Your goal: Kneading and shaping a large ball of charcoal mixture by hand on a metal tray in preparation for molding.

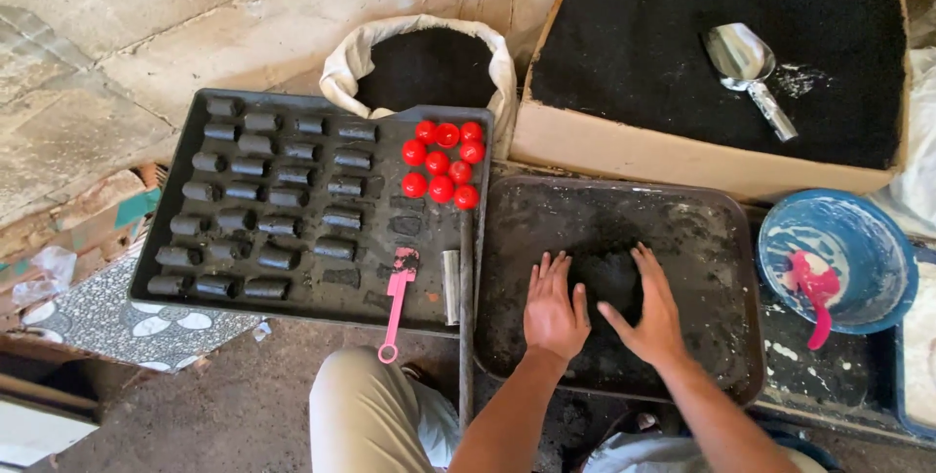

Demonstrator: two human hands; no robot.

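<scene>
From the head camera, we look down at our two hands in the lower middle of the frame. Our left hand (554,309) and our right hand (651,309) lie flat and open, fingers spread, one on each side of a little pile of black powder (606,273). They cup it so that it stays in a heap. The pile sits on a dark tray (721,239), which keeps the mess in one spot.

To the left is a second tray (166,239) with rows of black rolls (263,205), laid out neatly side by side. Red caps (444,163) are bunched at its upper right corner, and a pink tool (399,299) lies at its lower edge.

At the upper right, a cardboard box (624,151) holds more black powder with a metal scoop (749,68) resting on it. A white sack (426,63) stands at top middle, and a blue bowl (877,229) is at the right.
</scene>
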